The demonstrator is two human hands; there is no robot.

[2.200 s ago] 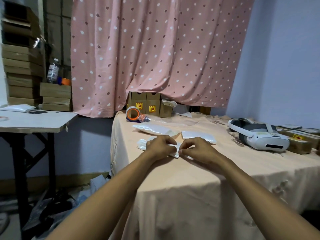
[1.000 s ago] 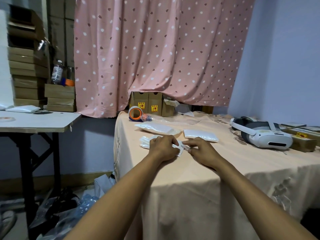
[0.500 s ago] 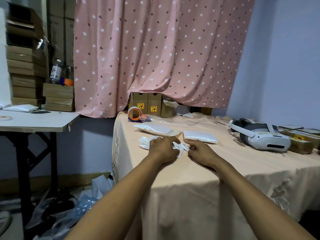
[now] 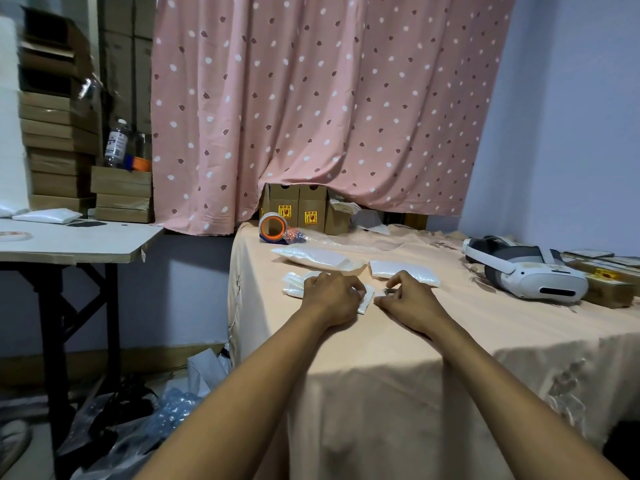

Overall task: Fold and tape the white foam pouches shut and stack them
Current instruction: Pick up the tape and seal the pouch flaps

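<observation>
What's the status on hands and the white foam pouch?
Left hand holds folded white foam pouch down. Right hand curled beside it, grip unclear. Nothing in the way.

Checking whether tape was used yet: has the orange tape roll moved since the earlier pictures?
No. The orange tape roll still sits just left of and in front of the cardboard boxes, as before.

tape roll (image 4: 273, 227) behind pouches (image 4: 318, 257), headset (image 4: 530, 271) right.

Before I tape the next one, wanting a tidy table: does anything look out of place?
Nothing spilled or damaged. Not in one stack: the far pouch, the right pouch, and the near pouch under the left hand lie apart. A headset sits oddly on the packing table.
</observation>
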